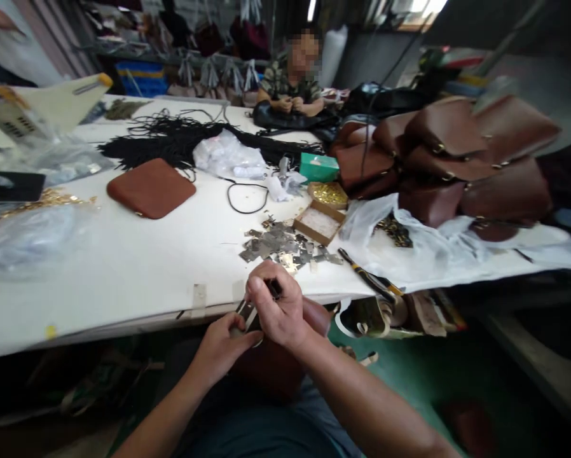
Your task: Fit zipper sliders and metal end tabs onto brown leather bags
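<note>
On my lap lies a brown leather bag (pixel 271 372), partly covered by my hands. My right hand (pixel 283 312) is closed in a fist around a dark-ended hand tool (pixel 275 289); its exact kind is hidden by the fingers. Narrow metallic parts show between the two hands. My left hand (pixel 221 346) is closed, thumb against fingers, pinching something at the bag's upper edge that I cannot make out. Just beyond the hands, a loose heap of flat metal plates (pixel 278 242) lies on the white table (pixel 123 273).
Yellow-and-black pliers (pixel 369 277) lie at the table's front edge. Behind the plates stand a small cardboard box (pixel 318 222) and a green box (pixel 318 167). Brown bags (pixel 438 159) are piled right; a brown pouch (pixel 152 189) lies left. A co-worker (pixel 292 79) sits opposite.
</note>
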### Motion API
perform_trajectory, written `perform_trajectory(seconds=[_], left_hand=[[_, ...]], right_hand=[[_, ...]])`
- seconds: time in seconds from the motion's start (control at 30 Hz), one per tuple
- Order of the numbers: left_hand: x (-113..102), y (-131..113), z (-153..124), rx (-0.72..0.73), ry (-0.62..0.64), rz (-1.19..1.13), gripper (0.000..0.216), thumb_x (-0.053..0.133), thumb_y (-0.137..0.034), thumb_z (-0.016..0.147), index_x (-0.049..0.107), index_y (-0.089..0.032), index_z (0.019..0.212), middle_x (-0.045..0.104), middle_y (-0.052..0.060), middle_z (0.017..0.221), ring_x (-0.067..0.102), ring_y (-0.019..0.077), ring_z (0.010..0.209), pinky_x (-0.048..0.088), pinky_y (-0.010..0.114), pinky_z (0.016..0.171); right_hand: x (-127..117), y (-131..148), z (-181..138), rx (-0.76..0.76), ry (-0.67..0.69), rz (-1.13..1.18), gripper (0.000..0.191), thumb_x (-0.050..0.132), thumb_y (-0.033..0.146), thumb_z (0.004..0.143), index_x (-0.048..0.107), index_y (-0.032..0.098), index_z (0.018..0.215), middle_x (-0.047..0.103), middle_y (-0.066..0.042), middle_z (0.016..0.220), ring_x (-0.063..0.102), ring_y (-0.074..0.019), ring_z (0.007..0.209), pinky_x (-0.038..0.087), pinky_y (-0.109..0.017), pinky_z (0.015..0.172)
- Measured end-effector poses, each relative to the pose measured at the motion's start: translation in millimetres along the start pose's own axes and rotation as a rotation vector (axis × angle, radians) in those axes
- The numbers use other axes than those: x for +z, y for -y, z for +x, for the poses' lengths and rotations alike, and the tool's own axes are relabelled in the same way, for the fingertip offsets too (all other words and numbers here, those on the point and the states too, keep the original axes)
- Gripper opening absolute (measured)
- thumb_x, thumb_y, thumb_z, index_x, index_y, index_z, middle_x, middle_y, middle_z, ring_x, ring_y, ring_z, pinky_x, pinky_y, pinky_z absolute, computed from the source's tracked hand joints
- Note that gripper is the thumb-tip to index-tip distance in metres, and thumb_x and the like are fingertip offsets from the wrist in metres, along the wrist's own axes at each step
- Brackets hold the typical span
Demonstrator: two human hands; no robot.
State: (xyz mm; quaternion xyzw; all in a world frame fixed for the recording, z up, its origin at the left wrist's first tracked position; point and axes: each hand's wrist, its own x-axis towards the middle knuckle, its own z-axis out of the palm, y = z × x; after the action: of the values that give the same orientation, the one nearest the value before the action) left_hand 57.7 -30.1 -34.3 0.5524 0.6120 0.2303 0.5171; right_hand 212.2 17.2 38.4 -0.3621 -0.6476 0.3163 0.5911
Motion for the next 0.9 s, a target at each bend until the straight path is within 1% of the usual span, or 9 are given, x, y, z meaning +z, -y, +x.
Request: perform_trajectory(seconds=[0.1, 0.17, 0.27, 0.37, 0.47, 0.57, 0.67, 0.77, 0.9], left_hand=[[-26, -12, -4, 0.057, 0.056, 0.216, 0.043, 0.071, -0.061, 0.077, 0.053, -0.022, 0.082, 0.049, -0.007, 0.063, 0.041, 0.0132, 0.057, 0.03, 0.025, 0.056], [-44, -23, -6, 0.104, 0.08, 0.403, 0.038, 0.07, -0.058, 0.079, 0.055, -0.023, 0.085, 0.051, -0.006, 0.066, 0.044, 0.0143, 0.06, 0.032, 0.025, 0.059], [-61, -41, -7, 0.163, 0.147, 0.648, 0.028, 0.068, -0.048, 0.081, 0.057, -0.023, 0.085, 0.06, -0.004, 0.075, 0.052, 0.0176, 0.07, 0.036, 0.027, 0.068], [-63, -50, -5, 0.193, 0.259, 0.772, 0.02, 0.068, -0.039, 0.078, 0.058, -0.023, 0.083, 0.065, -0.002, 0.082, 0.057, 0.0203, 0.078, 0.037, 0.029, 0.073], [-60, -51, -3, 0.192, 0.35, 0.778, 0.017, 0.067, -0.034, 0.076, 0.057, -0.023, 0.083, 0.067, -0.001, 0.088, 0.06, 0.0214, 0.084, 0.038, 0.029, 0.076], [-61, -52, 1, 0.171, 0.379, 0.751, 0.019, 0.067, -0.038, 0.078, 0.057, -0.023, 0.085, 0.066, -0.002, 0.085, 0.058, 0.0212, 0.083, 0.037, 0.029, 0.074], [-63, -57, 8, 0.168, 0.41, 0.715, 0.023, 0.07, -0.042, 0.077, 0.058, -0.024, 0.086, 0.064, -0.004, 0.081, 0.057, 0.0204, 0.08, 0.036, 0.028, 0.07], [-55, -67, 16, 0.219, 0.458, 0.731, 0.024, 0.072, -0.04, 0.075, 0.06, -0.024, 0.088, 0.064, -0.004, 0.083, 0.056, 0.0198, 0.08, 0.034, 0.027, 0.069], [-36, -71, 22, 0.287, 0.498, 0.767, 0.023, 0.072, -0.039, 0.075, 0.062, -0.025, 0.09, 0.066, -0.002, 0.092, 0.058, 0.0205, 0.084, 0.035, 0.028, 0.071]], right_hand=[[-29, 5, 28, 0.039, -0.169, -0.186, 0.03, 0.059, 0.043, 0.101, 0.053, 0.022, 0.081, 0.052, 0.004, 0.072, 0.049, -0.012, 0.067, 0.041, -0.027, 0.067], [-49, -10, 46, 0.132, -0.188, -0.306, 0.034, 0.06, 0.048, 0.099, 0.054, 0.022, 0.078, 0.05, 0.005, 0.07, 0.047, -0.0116, 0.066, 0.038, -0.026, 0.066], [-69, -47, 67, 0.291, -0.126, -0.426, 0.036, 0.059, 0.053, 0.098, 0.059, 0.022, 0.081, 0.054, 0.005, 0.07, 0.05, -0.0128, 0.068, 0.037, -0.026, 0.065], [-78, -75, 69, 0.365, -0.011, -0.585, 0.029, 0.069, 0.05, 0.093, 0.068, 0.022, 0.101, 0.067, 0.0, 0.089, 0.06, -0.0174, 0.08, 0.044, -0.029, 0.074], [-91, -78, 34, 0.26, -0.027, -0.673, 0.04, 0.077, 0.041, 0.087, 0.069, 0.023, 0.122, 0.07, -0.009, 0.118, 0.063, -0.0248, 0.108, 0.049, -0.036, 0.095], [-119, -71, -37, 0.221, -0.285, -0.607, 0.028, 0.067, 0.041, 0.094, 0.072, 0.023, 0.116, 0.072, -0.01, 0.118, 0.064, -0.0262, 0.115, 0.048, -0.041, 0.105], [-159, -74, -109, 0.57, -0.58, -0.569, 0.033, 0.066, 0.05, 0.089, 0.073, 0.021, 0.102, 0.074, -0.01, 0.105, 0.067, -0.0273, 0.102, 0.05, -0.043, 0.099], [-191, -92, -147, 0.744, -0.614, -0.532, 0.047, 0.073, 0.056, 0.077, 0.073, 0.017, 0.103, 0.076, -0.014, 0.104, 0.067, -0.0313, 0.099, 0.05, -0.047, 0.094], [-202, -110, -149, 0.798, -0.571, -0.39, 0.049, 0.077, 0.059, 0.07, 0.072, 0.017, 0.097, 0.077, -0.012, 0.098, 0.068, -0.0282, 0.092, 0.051, -0.041, 0.086]])
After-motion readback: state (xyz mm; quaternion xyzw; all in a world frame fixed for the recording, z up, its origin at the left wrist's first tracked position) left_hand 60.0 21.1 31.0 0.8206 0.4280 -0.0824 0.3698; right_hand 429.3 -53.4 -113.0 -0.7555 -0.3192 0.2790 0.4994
